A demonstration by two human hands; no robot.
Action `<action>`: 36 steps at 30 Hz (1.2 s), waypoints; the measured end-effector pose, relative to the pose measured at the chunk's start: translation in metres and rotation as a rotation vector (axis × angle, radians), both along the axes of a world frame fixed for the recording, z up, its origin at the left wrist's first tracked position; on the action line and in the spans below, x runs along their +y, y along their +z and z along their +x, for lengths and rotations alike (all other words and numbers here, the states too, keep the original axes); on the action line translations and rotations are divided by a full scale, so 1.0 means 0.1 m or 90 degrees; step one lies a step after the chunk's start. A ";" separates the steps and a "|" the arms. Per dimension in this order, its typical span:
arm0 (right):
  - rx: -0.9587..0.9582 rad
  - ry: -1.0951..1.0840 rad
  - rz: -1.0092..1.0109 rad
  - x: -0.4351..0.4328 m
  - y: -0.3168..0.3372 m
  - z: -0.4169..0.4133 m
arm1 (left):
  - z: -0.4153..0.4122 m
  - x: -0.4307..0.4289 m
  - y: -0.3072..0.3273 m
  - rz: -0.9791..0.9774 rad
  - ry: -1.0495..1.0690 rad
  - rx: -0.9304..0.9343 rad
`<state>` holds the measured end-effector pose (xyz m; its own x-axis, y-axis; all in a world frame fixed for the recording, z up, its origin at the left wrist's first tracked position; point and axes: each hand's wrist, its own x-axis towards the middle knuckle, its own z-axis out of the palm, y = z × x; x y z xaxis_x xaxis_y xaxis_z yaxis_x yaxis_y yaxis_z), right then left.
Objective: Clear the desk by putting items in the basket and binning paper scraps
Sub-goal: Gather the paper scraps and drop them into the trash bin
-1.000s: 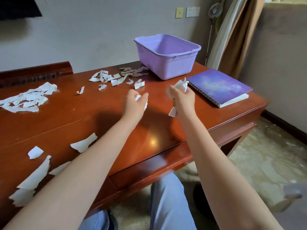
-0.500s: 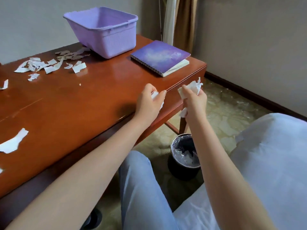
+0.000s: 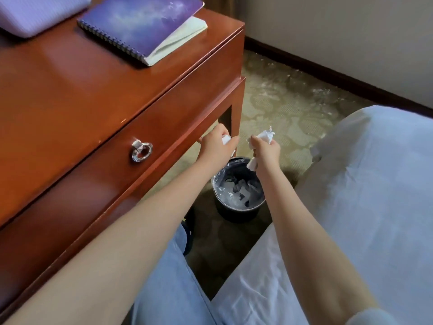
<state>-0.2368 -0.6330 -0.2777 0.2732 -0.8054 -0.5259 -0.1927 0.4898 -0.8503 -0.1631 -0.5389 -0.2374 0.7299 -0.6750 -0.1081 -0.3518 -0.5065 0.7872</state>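
Both hands hang past the desk's right front corner, above a small black bin (image 3: pixel 236 208) lined with clear plastic that holds white scraps. My left hand (image 3: pixel 216 147) grips a small wad of white paper scraps (image 3: pixel 226 139). My right hand (image 3: pixel 266 150) grips a larger bunch of paper scraps (image 3: pixel 266 136), with one strip hanging below the fist over the bin's rim. A purple spiral notebook (image 3: pixel 140 19) lies on the desk's far right corner, and the lilac basket (image 3: pixel 35 12) stands beside it at the top left, partly cut off.
The red-brown wooden desk (image 3: pixel 70 85) has a drawer with a silver ring pull (image 3: pixel 141 150). A white-covered bed (image 3: pixel 365 195) fills the right side. My legs in light blue trousers (image 3: pixel 168 282) are at the bottom. Patterned carpet lies around the bin.
Both hands, still gripping their scraps, have left the desktop, moved right and down past the desk edge, and now hang over the bin. The view has swung down and to the right.
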 end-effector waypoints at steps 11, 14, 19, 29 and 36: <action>0.190 0.079 0.195 -0.41 -1.16 0.05 | 0.22 -0.44 -1.14 0.187 0.035 0.140; 0.127 0.070 0.240 -0.42 -1.40 0.10 | 0.28 -0.50 -1.37 0.231 0.021 0.150; 0.206 0.123 0.284 -0.50 -1.70 0.35 | 0.37 -0.58 -1.63 0.270 0.017 0.179; 0.152 0.024 0.456 -0.51 -1.93 0.47 | 0.36 -0.69 -1.75 0.280 0.055 0.323; 0.135 0.016 0.436 -0.52 -1.99 0.42 | 0.38 -0.68 -1.69 0.299 0.033 0.350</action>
